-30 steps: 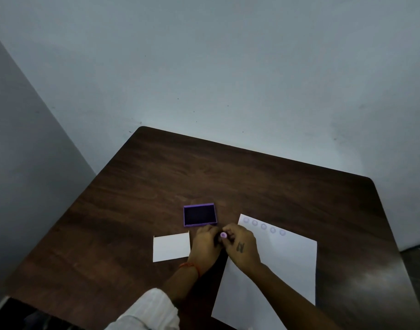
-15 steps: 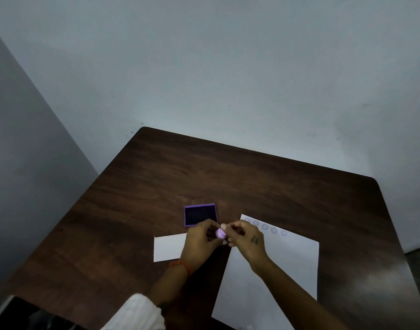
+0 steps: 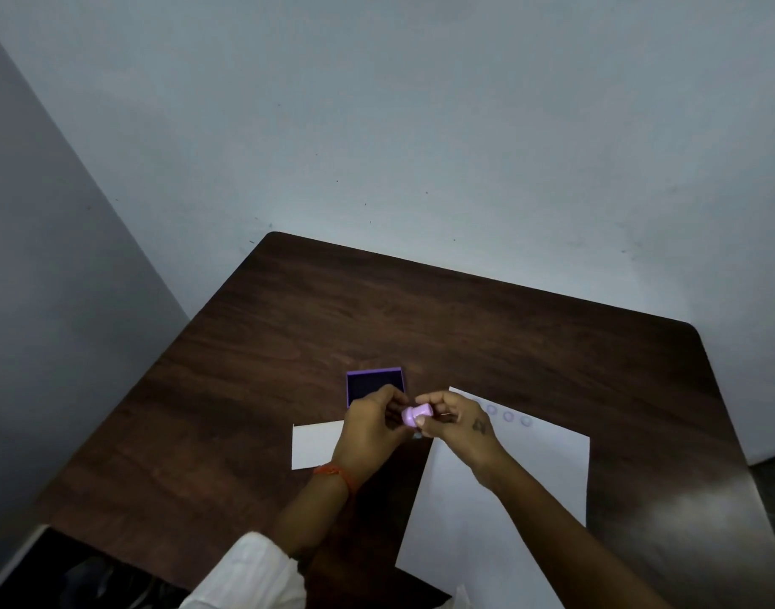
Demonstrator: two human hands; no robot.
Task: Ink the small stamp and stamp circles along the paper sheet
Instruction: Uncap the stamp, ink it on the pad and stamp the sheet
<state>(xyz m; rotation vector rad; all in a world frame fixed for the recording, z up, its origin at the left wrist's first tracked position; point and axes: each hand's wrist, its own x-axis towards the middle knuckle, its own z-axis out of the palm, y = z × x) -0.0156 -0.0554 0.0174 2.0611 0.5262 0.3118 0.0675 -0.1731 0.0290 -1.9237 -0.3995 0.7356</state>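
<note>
The stamp (image 3: 416, 415) is now raised clear of the tabletop (image 3: 464, 327), lying sideways between both hands; earlier it sat lower, upright. Right hand (image 3: 460, 426): grip pinches the stamp. Left hand (image 3: 370, 426): fingers curled at the stamp's end; contact cannot be told. Ink pad (image 3: 373, 384) lies at 11 o'clock of the stamp. Sheet (image 3: 521, 490), circles (image 3: 508, 416) at 3 o'clock. Card (image 3: 315, 446) at 8 o'clock.
</note>
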